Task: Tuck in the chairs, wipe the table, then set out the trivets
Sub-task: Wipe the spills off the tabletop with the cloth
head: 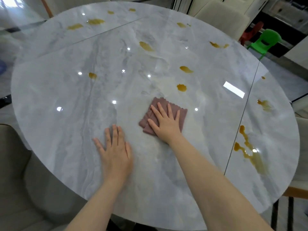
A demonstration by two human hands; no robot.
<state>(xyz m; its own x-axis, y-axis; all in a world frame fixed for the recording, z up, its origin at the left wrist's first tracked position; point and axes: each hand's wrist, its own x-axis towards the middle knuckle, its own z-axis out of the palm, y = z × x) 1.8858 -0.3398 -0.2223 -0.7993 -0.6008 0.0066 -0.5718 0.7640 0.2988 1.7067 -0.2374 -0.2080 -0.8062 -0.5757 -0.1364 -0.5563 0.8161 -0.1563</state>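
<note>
Glossy grey marble fills the view, a round table (70, 90) dotted with amber-brown spills (182, 87) across its far half and right edge; cream chairs (221, 19) stand beyond it and a small green chair (265, 41) sits at far right. Near the middle, a folded mauve cloth (166, 106) lies flat under the right hand (164, 121), whose fingers (160, 109) are straight and spread, pressing it down; the left hand (115, 152) rests palm-down on bare table just beside it, fingers straight and slightly apart.
</note>
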